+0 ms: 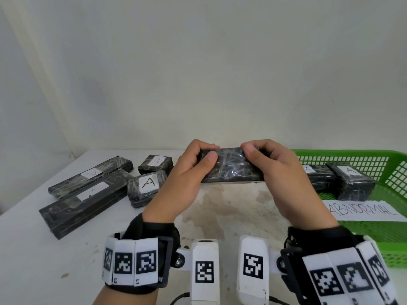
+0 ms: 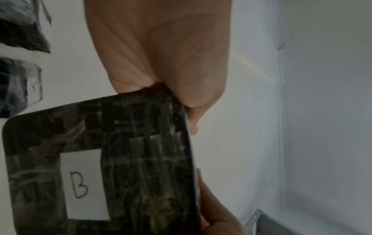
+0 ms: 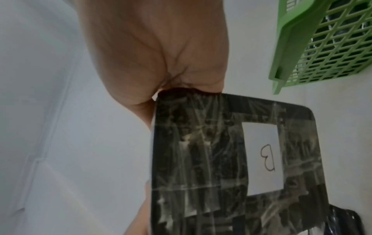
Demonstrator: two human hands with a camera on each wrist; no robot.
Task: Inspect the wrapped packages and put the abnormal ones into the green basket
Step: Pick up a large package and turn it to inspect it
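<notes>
Both hands hold one black package wrapped in clear film (image 1: pixel 231 166) up above the table's middle. My left hand (image 1: pixel 193 164) grips its left end and my right hand (image 1: pixel 266 159) grips its right end, thumbs on the near face. Its underside carries a white label marked B (image 2: pixel 83 184), which the right wrist view shows too (image 3: pixel 261 157). The green basket (image 1: pixel 394 245) stands at the right with two wrapped packages (image 1: pixel 350 179) in it and a paper sign reading ABNORMAL (image 1: pixel 361 211).
On the left of the white table (image 1: pixel 55 260) lie two long wrapped packages (image 1: pixel 88 199) and two small ones (image 1: pixel 146 188), each with a white label marked A. A plain wall rises right behind the table.
</notes>
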